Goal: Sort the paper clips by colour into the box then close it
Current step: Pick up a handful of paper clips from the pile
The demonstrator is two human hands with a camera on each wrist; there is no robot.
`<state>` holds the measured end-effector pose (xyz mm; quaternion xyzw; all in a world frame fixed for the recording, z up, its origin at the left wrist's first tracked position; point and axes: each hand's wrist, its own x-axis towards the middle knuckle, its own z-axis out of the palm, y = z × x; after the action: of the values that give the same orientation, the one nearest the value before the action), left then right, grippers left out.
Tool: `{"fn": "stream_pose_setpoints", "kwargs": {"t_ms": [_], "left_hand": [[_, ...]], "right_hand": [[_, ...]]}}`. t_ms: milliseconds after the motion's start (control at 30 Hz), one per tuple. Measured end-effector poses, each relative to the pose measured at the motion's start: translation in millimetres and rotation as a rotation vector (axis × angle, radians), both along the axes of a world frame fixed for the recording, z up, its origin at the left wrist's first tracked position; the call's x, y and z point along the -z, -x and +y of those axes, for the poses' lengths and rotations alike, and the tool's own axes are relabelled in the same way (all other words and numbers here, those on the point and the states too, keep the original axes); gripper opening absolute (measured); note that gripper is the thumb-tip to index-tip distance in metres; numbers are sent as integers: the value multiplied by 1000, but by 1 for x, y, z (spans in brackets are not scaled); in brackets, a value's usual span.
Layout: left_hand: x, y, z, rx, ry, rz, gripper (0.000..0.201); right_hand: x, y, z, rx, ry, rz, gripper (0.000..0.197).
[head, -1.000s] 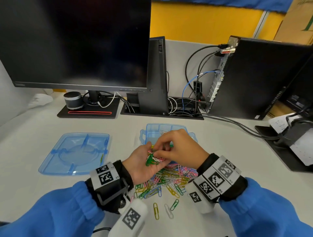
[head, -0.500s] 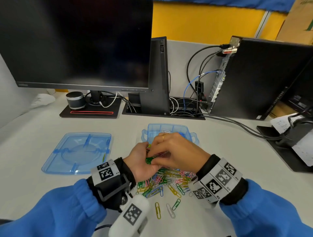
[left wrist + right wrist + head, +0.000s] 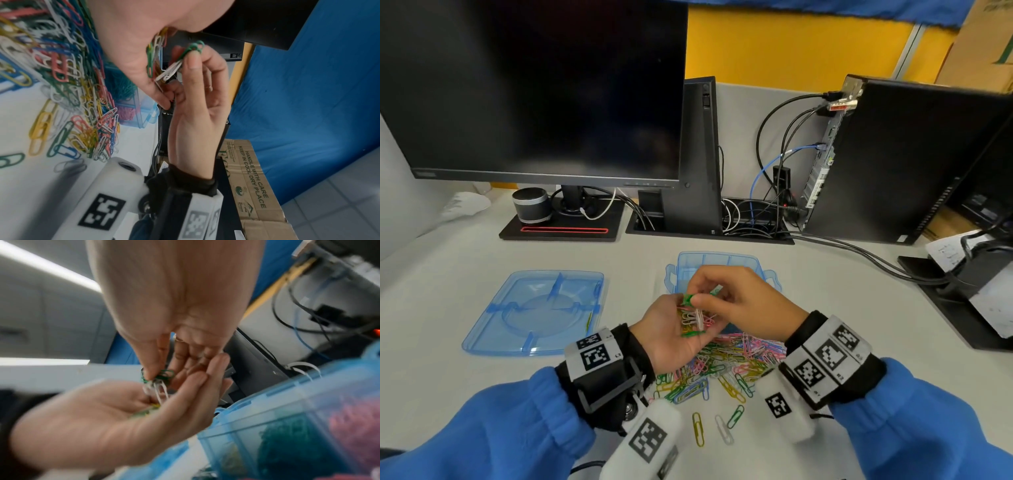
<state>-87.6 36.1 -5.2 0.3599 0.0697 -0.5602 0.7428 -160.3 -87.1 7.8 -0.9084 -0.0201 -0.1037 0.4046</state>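
Just in front of the open box (image 3: pixel 726 260), the right hand (image 3: pixel 743 301) pinches green clips (image 3: pixel 687 300) tangled with white ones above the cupped, relaxed left hand (image 3: pixel 671 332), so shaking them apart before dropping seems wise.

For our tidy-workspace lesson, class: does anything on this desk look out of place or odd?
One thing stands out: a single yellow-green paper clip lies in the detached blue lid, apart from the heap of mixed clips and the box. The right hand pinches green clips with white ones still tangled on.
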Motion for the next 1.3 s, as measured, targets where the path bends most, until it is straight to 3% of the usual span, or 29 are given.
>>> {"fn": "stream_pose_setpoints", "kwargs": {"t_ms": [267, 400, 600, 700, 767, 900, 1033, 1133, 1300], "left_hand": [[8, 0, -1, 27, 14, 86, 42], [18, -3, -1, 57, -12, 125, 55], [22, -5, 1, 80, -55, 118, 48], [19, -3, 0, 77, -40, 125, 49], [19, -2, -1, 78, -29, 118, 50], [17, -3, 0, 54, 14, 104, 51], [14, -3, 0, -7, 13, 56, 37], [10, -3, 1, 1, -16, 30, 29], [8, -4, 2, -15, 36, 35, 47]], "right_hand": [[0, -1, -4, 106, -369, 100, 7], [-3, -2, -18, 240, -377, 20, 5], [7, -3, -47, 443, -226, -56, 7], [15, -2, -46, 391, 114, 81, 10], [12, 0, -43, 371, 201, 81, 13], [-8, 5, -30, 184, 168, -34, 4], [-11, 7, -7, -48, 176, 78, 6], [-3, 3, 2, -60, 274, 87, 5], [-4, 2, -5, -25, 227, 53, 6]]}}
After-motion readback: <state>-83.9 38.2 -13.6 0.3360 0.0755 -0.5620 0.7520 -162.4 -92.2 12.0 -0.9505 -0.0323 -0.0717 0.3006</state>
